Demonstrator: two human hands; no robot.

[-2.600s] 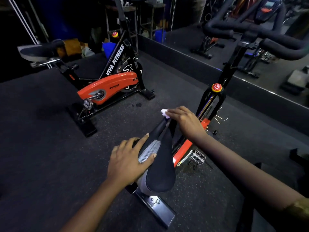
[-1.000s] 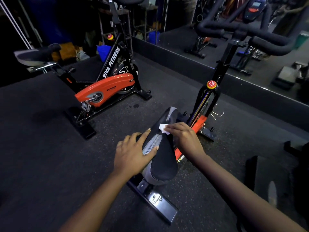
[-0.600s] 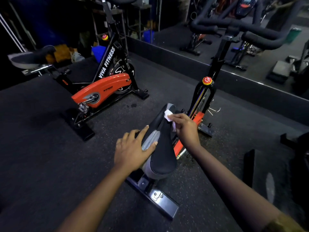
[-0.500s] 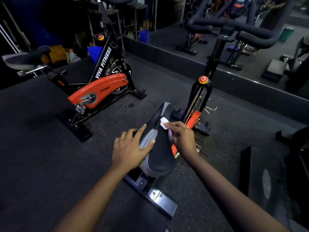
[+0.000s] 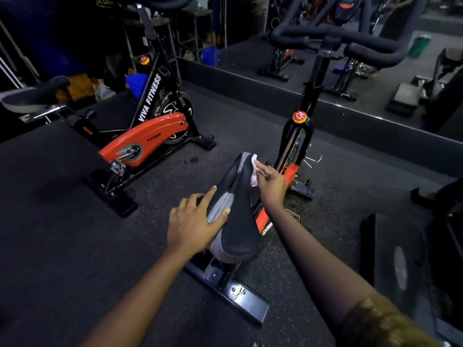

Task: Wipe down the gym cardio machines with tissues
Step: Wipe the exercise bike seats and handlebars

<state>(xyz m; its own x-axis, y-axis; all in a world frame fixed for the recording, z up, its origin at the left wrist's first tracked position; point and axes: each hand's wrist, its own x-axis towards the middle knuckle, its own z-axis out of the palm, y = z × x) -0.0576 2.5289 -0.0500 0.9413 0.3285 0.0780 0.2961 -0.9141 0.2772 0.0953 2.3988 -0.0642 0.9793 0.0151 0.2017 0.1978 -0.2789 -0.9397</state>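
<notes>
**Tissue at the tip of the saddle**

Dark speckled rubber floor (image 5: 75, 246) runs to a low black ledge under a wall mirror (image 5: 375, 78). On the near bike (image 5: 298, 144), the left hand (image 5: 193, 221) lies with straight fingers against the left flank of the saddle (image 5: 238, 231), thumb on its grey strip. The right hand (image 5: 271, 184) pinches a white tissue (image 5: 254, 171) against the saddle's narrow front tip. A second, orange-and-black bike (image 5: 150, 136) stands well apart to the left, with bare floor between the two. A dark slab (image 5: 375, 246) lies near on the right.
</notes>
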